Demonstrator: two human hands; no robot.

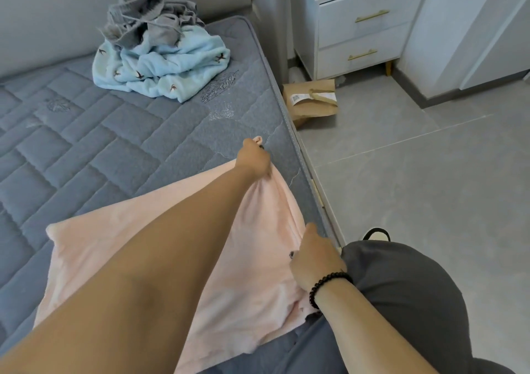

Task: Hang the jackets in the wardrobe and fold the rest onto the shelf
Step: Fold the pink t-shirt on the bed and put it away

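Both hands pinch a soft pink fleece garment (114,247) spread flat on a quilted grey mattress (86,133): left hand (253,158) at its far corner, right hand (314,256) at the near edge. Crumpled blue fleece (169,67) and grey knit (143,15) lie heaped beyond.

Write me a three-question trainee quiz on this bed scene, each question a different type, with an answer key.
1. True or false: both hands grip the pink garment spread on the mattress.
2. Multiple choice: the grey knit garment lies
A. on top of the light blue garment
B. on the floor
C. under the pink garment
3. Fill in: the black bead bracelet is worn on the ___ wrist.

Key
1. True: the left hand pinches the far edge, and the right hand holds the near edge.
2. A
3. right
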